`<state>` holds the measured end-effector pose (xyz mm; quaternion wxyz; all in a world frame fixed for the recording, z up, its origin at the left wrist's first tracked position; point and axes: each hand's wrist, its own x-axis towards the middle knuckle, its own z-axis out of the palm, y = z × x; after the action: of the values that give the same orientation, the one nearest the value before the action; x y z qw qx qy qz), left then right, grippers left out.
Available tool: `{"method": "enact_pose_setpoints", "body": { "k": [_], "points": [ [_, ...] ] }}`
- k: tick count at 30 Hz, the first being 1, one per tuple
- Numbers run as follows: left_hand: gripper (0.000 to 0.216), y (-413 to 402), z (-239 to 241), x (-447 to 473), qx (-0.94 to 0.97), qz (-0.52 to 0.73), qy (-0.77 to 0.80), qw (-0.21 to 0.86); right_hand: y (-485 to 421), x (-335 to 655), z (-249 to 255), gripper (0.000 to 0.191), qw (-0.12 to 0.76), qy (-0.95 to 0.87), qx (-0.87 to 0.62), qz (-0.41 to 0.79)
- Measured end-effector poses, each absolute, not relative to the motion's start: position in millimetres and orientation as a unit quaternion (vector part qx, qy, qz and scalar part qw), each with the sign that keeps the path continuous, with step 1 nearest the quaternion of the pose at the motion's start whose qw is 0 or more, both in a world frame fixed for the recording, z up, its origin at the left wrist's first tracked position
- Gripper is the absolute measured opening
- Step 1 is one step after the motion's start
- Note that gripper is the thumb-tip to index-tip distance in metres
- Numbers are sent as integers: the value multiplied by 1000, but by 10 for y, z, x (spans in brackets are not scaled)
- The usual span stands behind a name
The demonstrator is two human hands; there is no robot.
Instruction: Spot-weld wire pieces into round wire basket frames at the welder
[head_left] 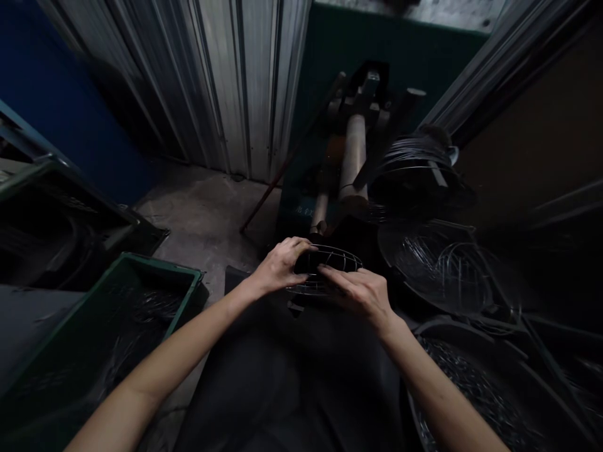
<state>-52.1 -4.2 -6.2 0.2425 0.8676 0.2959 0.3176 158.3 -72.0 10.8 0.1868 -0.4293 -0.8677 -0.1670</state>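
Between my two hands, at the middle of the head view, is a round wire basket-like frame (pixel 346 256) of thin metal rings and cross wires. My left hand (pixel 284 262) grips its left side, thumb and fingers curled about the wires. On the right side, my right hand (pixel 362 290) holds the frame, with fingers reaching over its inside. The frame sits just before the rod-like arms of a green machine (pixel 353 157). Its lower part is partly hidden by my hands and the dark surroundings.
To the left stands a green crate (pixel 195 276) with dark wire pieces inside. At right are a tray of wire rings (pixel 391 245), a tub of small metal pieces (pixel 471 376), and a stack of wire rings (pixel 414 150). A corrugated metal wall (pixel 221 81) rises behind.
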Motion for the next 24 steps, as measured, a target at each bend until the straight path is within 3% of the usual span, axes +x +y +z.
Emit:
{"method": "enact_pose_setpoints", "body": {
  "k": [24],
  "points": [
    [50, 349, -153, -405, 880, 315, 299, 194, -296, 1712, -48, 21, 186, -861, -404, -246]
  ]
}}
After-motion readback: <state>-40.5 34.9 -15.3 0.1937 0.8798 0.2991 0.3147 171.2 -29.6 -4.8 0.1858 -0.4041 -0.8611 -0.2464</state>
